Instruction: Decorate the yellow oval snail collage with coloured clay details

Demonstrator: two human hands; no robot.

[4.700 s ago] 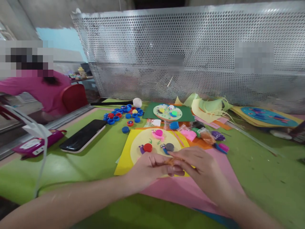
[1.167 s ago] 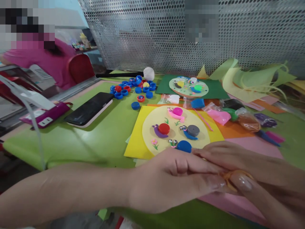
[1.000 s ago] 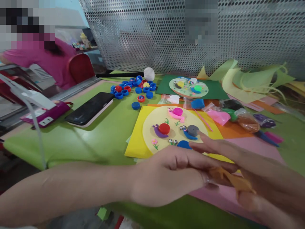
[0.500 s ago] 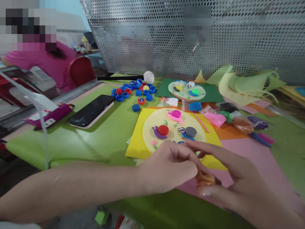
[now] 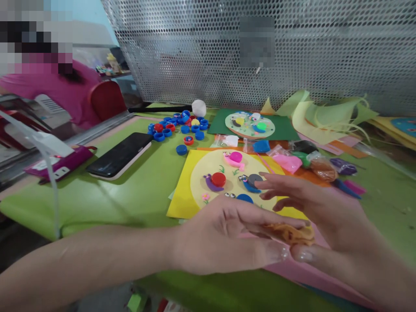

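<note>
My left hand [image 5: 227, 240] and my right hand [image 5: 328, 219] meet just above the table's near edge with a lump of orange clay [image 5: 290, 232] between them. The left fingers lie stretched out under and against the clay. The right thumb presses it from below while the other right fingers are spread above. Just beyond my hands lies a yellow sheet [image 5: 182, 195] bearing a pale disc [image 5: 201, 180] with clay snails whose shells are bottle caps: a red one [image 5: 218, 179], a pink one [image 5: 235, 157], a grey one [image 5: 255, 179] and a blue one [image 5: 245, 198].
A black phone [image 5: 120, 154] lies left, with a pink pouch [image 5: 55, 164] further left. Several loose blue and red caps [image 5: 177, 126] lie beyond, near a white ball [image 5: 199, 107]. Clay bags [image 5: 320, 167], a green sheet with a second disc [image 5: 250, 125], paper scraps and a perforated metal screen [image 5: 325, 47] stand behind. A person in pink [image 5: 55, 93] sits at left.
My hands have kept kneading the orange clay, from pressed flat together to parted. The right fingers have now spread and lifted, and the clay shows as a crumpled lump at the left fingertips.
</note>
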